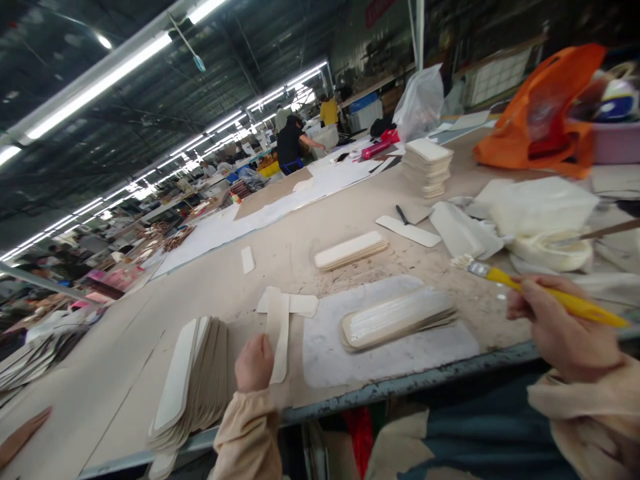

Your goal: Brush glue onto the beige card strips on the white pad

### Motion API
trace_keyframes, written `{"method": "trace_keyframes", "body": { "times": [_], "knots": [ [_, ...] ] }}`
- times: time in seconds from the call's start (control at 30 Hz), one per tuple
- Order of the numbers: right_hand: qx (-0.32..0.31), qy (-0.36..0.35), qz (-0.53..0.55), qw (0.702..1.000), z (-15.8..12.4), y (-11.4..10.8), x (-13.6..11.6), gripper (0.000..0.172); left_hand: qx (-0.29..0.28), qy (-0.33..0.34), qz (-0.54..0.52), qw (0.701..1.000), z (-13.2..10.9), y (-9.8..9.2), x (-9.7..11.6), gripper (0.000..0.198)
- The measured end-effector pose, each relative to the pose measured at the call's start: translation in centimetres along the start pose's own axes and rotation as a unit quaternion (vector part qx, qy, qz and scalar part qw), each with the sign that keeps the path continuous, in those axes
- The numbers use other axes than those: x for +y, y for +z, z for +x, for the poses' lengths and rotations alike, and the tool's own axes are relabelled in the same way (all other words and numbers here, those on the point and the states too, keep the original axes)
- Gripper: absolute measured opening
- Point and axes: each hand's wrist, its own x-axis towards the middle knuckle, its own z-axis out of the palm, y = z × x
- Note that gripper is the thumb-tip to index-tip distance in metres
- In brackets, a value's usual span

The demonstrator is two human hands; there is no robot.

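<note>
One long, dusty surface [210,280] carries everything. Between the hands, a white sheet [395,350] bears a glue-coated stack [397,317]. A fanned stack of strips [200,380] lies just left of the left hand [255,363], which curls against a pale strip [279,333]; I cannot tell whether it grips the strip. The right hand [565,337] is closed around a yellow-handled brush [545,293].
</note>
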Motion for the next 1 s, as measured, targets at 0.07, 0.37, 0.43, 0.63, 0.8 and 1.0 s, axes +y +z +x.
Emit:
{"method": "trace_keyframes", "body": {
  "times": [0.07,0.37,0.43,0.63,0.8,1.0],
  "knots": [
    [-0.005,0.005,0.089,0.996,-0.5,0.4,0.1,0.035,0.038,0.006,-0.041,0.998,-0.5,-2.0,0.7,0.030],
    [-0.182,0.015,0.201,0.963,-2.9,2.8,0.6,0.028,-0.199,0.252,-0.332,0.887,-2.5,-4.0,12.9,0.024],
    [-0.207,0.032,0.200,0.957,-2.9,2.9,0.6,0.032,-0.253,0.277,-0.340,0.862,-2.9,-3.1,15.2,0.025],
    [-0.185,0.134,0.213,0.950,-2.5,2.4,0.1,0.032,-0.299,0.270,-0.353,0.844,-3.2,-1.4,18.1,0.025],
    [-0.187,0.070,0.152,0.968,-2.5,2.6,0.7,0.036,-0.332,0.250,-0.376,0.828,-3.0,-1.0,18.4,0.024],
    [-0.083,0.002,0.016,0.996,-1.4,3.5,1.9,0.036,-0.465,0.166,-0.503,0.709,-2.1,-0.1,16.1,0.030]
  ]
}}
